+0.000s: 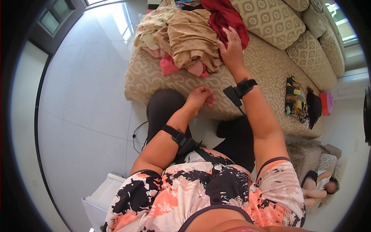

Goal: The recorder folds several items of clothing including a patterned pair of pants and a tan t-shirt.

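Red cloth [227,16] is lying at one o'clock, apparently for easy reach, right hand [233,51] extending unclenched over it, left hand [200,97] curling, grip unclear.

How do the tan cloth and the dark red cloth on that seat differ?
The tan cloth has small dark specks; the dark red cloth looks plain. The tan cloth lies farther left and clear of the right hand, which partly hides the dark red cloth. Both are crumpled.
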`<state>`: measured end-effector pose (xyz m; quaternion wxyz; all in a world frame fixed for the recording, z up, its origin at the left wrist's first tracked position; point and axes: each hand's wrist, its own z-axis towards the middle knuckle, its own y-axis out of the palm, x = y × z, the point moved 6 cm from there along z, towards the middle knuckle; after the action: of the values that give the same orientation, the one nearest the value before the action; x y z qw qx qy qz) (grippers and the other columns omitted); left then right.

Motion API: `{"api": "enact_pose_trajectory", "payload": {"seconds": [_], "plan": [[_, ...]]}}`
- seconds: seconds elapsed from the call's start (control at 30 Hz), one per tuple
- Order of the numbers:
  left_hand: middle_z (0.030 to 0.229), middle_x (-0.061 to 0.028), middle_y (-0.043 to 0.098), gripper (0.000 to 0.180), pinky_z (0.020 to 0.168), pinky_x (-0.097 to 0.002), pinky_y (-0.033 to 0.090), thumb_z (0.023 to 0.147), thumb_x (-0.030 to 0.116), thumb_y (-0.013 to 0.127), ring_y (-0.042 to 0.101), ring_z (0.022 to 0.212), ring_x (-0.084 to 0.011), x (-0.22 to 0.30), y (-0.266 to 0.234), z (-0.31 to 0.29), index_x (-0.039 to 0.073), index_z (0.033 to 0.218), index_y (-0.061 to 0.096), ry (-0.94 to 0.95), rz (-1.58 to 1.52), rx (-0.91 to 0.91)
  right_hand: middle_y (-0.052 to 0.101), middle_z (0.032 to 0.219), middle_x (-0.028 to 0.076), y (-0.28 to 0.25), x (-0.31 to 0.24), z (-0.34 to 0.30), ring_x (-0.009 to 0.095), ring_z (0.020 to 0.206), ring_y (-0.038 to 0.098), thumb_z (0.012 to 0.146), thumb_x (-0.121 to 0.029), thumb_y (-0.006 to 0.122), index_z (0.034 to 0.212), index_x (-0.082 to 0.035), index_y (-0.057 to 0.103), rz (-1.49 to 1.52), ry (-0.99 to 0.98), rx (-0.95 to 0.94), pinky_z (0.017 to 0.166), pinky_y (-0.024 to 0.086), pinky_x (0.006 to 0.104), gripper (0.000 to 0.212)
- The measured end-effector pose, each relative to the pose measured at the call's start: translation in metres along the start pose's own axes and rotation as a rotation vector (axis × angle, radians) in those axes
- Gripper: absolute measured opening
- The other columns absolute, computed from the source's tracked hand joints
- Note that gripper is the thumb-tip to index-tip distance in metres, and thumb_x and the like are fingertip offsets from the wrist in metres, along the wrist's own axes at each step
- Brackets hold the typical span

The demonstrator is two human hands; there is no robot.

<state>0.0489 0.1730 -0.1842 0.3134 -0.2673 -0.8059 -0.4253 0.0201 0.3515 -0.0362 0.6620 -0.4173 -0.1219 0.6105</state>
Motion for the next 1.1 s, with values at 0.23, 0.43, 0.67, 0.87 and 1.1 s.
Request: {"api": "enact_pose_trajectory", "payload": {"seconds": [0.23,0.43,0.67,0.87,1.1], "plan": [[0.090,-0.0071,0.067,0.015,0.070,-0.0282,0.053,0.100,0.022,0.054,0.068,0.078,-0.0178,0.003,0.006,-0.003,0.007,0.099,0.056,0.005,-0.033,-0.035,0.057,0.132,0.021,0.059,-0.026,0.034,0.040,0.123,0.051,0.088,-0.026,0.066,0.134,-0.003,0.053,0.101,0.127,-0.355,0.106,0.040,0.0425,0.053],[0.090,-0.0112,0.067,0.014,0.066,-0.0292,0.054,0.097,0.017,0.053,0.068,0.076,-0.0195,0.003,0.004,0.000,0.003,0.100,0.054,0.033,-0.076,-0.053,0.067,0.099,0.017,0.064,-0.011,0.026,0.037,0.098,0.060,0.087,-0.019,0.064,0.099,-0.004,0.068,0.125,0.139,-0.209,0.086,0.047,0.0456,0.020],[0.097,-0.0094,0.068,0.025,0.073,-0.0315,0.052,0.102,0.028,0.048,0.067,0.085,-0.0200,0.018,0.005,-0.010,0.005,0.110,0.056,0.073,-0.110,-0.001,0.065,0.079,0.010,-0.022,-0.014,-0.010,0.020,0.073,0.061,0.092,-0.016,0.062,0.091,-0.001,0.066,0.322,0.301,-0.023,0.070,0.047,0.0313,0.016],[0.118,-0.0160,0.062,0.047,0.087,-0.0393,0.050,0.103,0.043,0.039,0.062,0.105,-0.0259,0.027,0.002,-0.011,0.005,0.127,0.048,0.141,-0.300,-0.011,0.063,0.084,0.001,-0.094,-0.007,-0.081,0.009,0.079,0.057,0.099,-0.018,0.058,0.094,-0.001,0.065,0.640,0.491,-0.002,0.072,0.046,0.0265,0.020],[0.139,-0.0110,0.053,0.055,0.100,-0.0446,0.046,0.103,0.047,0.039,0.052,0.124,-0.0279,0.017,0.002,-0.014,0.010,0.143,0.042,0.210,-0.453,-0.115,0.053,0.081,0.000,-0.131,-0.065,-0.176,0.011,0.079,0.049,0.098,-0.015,0.058,0.088,0.000,0.057,0.619,0.512,-0.507,0.073,0.042,0.0251,0.018]]}}
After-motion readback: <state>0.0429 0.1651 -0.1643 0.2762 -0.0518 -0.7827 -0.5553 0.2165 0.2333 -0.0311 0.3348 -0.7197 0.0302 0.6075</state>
